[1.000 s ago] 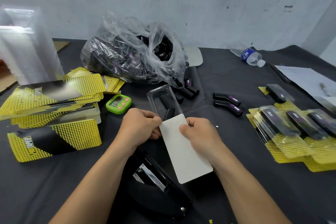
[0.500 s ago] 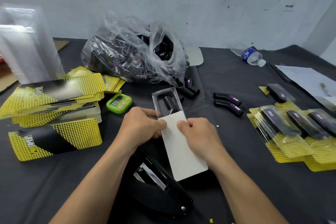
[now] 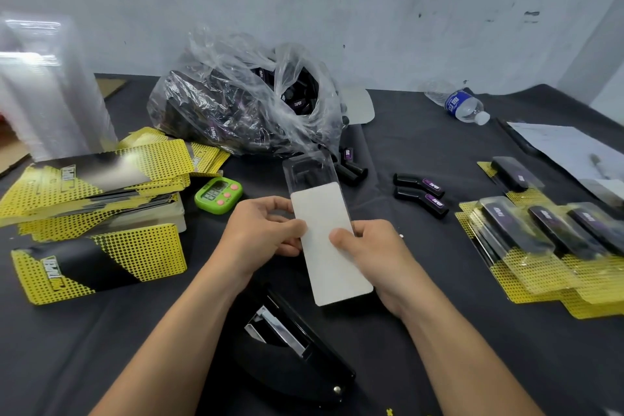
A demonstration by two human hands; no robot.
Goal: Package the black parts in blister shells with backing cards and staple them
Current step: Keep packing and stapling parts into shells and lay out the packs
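A white rectangular backing card (image 3: 329, 246), plain side up, sits at the middle of the scene, held just above the table between both hands. Its far end is slid into a clear plastic blister shell (image 3: 309, 165), which sticks out beyond the card's far edge. A black part (image 3: 304, 177) shows dimly through the shell.

The left hand (image 3: 263, 230) grips the backing card at its left edge, thumb on top and fingers curled. The right hand (image 3: 374, 246) pinches the right edge, thumb pressed on the white face and fingers curled below.

Just near of the card lies a black desk stapler (image 3: 293, 348) with a shiny metal staple channel. It rests on the black cloth-covered table (image 3: 439, 331).

Left of the hands stands a small green digital timer (image 3: 218, 195) with pink buttons. Further left are stacks of yellow-and-black dotted printed cards (image 3: 94, 179), and beyond them a tall stack of empty clear shells (image 3: 44, 88).

On the far side sits a crumpled clear plastic bag (image 3: 243, 108) full of black parts. Two loose black angled parts with purple labels (image 3: 420, 194) lie right of the shell.

At the right edge finished blister packs (image 3: 540, 240) overlap in a row. Far right lie a plastic water bottle (image 3: 462, 105) on its side and a white paper sheet (image 3: 567, 152).
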